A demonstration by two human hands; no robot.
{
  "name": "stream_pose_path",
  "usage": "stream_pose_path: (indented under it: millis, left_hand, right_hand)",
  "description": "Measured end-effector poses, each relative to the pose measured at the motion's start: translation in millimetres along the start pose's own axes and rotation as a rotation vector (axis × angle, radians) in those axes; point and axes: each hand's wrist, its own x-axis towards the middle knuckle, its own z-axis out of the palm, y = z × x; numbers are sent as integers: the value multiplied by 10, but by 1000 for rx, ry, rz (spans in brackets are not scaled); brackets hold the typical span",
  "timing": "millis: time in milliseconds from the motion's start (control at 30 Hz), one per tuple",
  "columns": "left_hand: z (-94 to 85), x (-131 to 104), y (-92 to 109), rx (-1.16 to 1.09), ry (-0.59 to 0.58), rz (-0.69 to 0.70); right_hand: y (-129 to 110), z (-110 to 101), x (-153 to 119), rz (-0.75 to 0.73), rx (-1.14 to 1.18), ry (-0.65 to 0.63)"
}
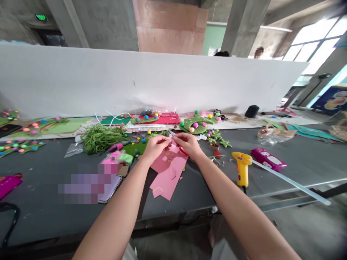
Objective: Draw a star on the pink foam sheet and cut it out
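Close together over the pink paper sheets point(169, 169), my two hands meet near the middle of the table. My left hand point(157, 148) is closed in a pinch on a small piece of pink paper point(170, 143), mostly covered by the fingers. My right hand point(189, 145) is closed around scissors; a red handle loop point(183, 150) shows under its fingers, and the blades point forward, partly hidden. The pink sheets have cut edges and some yellowish marks. Just beyond my hands lies a green felt shape with colored pompoms point(197, 124).
A yellow glue gun point(242, 167) with a long glue stick point(292, 182) stands to the right, beside a purple packet point(268, 159). Left are a phone point(111, 189) and a heap of green yarn point(101, 139). A white panel point(151, 85) rises behind the table.
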Motion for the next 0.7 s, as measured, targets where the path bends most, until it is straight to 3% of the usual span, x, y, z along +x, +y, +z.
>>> stream_pose_path:
  millis: [300,700]
  left_hand:
    - [-65,71,-40,20,10,-33]
    - [-64,112,-34,68,111,73]
  right_hand:
    - [56,40,61,-14,14,47]
    - [148,117,83,-9,14,40]
